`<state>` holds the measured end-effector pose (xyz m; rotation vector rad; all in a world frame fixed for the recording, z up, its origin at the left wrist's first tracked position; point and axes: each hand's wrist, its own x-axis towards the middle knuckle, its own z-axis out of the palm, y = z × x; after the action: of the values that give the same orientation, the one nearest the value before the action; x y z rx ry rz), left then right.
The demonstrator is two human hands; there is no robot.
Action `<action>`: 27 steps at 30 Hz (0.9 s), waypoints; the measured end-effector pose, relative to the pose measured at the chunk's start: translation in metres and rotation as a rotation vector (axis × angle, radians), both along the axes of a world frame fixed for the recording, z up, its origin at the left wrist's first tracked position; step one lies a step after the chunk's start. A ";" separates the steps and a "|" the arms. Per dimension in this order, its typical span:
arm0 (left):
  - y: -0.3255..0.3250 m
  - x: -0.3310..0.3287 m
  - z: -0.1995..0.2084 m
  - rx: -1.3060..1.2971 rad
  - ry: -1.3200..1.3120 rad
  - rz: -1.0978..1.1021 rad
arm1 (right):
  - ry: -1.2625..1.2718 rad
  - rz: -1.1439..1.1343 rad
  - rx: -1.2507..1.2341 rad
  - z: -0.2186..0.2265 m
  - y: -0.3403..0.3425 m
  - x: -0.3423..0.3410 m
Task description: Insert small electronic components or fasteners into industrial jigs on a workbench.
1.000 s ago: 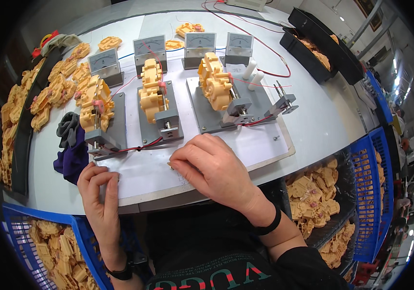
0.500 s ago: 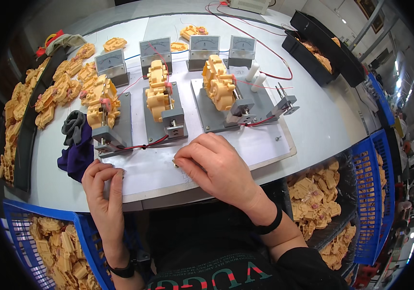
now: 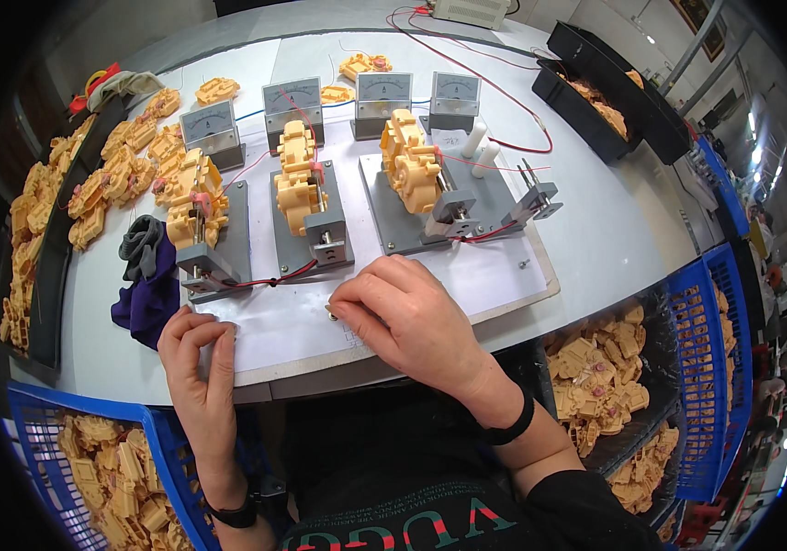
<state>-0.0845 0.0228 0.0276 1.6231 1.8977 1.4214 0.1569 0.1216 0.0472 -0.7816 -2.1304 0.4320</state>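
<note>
My right hand rests over the near edge of the white board, thumb and fingers pinched together. Something tiny shows at its fingertips, too small to name. Beside the purple cloth, my left hand is curled with its thumb against the bent fingers; whatever it may hold is hidden. Beyond the hands stand grey test fixtures, each carrying a yellow plastic gear housing: one at left, one in the middle and one at right. Neither hand touches them. Red and black wires run along the fixtures' near ends.
Several analog meters line up behind the fixtures. Loose yellow housings lie at left beside a filled black tray. Blue crates of housings flank me, left and right. White pegs stand on the right fixture. Black bins sit far right.
The whole view has shifted very slightly. Both hands keep the same pose and place, and the housings stay on their fixtures.
</note>
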 end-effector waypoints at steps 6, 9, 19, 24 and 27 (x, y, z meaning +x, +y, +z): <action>0.000 0.000 0.000 0.000 -0.001 0.001 | 0.004 0.001 0.005 -0.001 0.000 0.000; 0.000 0.001 0.002 -0.002 -0.003 0.000 | 0.000 0.000 0.008 0.000 0.001 0.000; 0.000 -0.002 0.003 0.013 0.021 0.005 | -0.013 -0.007 -0.001 0.002 0.003 -0.003; 0.000 0.002 0.004 0.025 0.066 0.003 | -0.010 0.019 -0.002 0.002 -0.002 -0.001; 0.000 0.004 0.006 0.027 0.043 0.004 | -0.026 -0.034 -0.042 0.003 -0.005 0.000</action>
<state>-0.0801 0.0233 0.0332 1.6761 1.9145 1.4303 0.1571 0.1168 0.0497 -0.8503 -2.1352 0.4518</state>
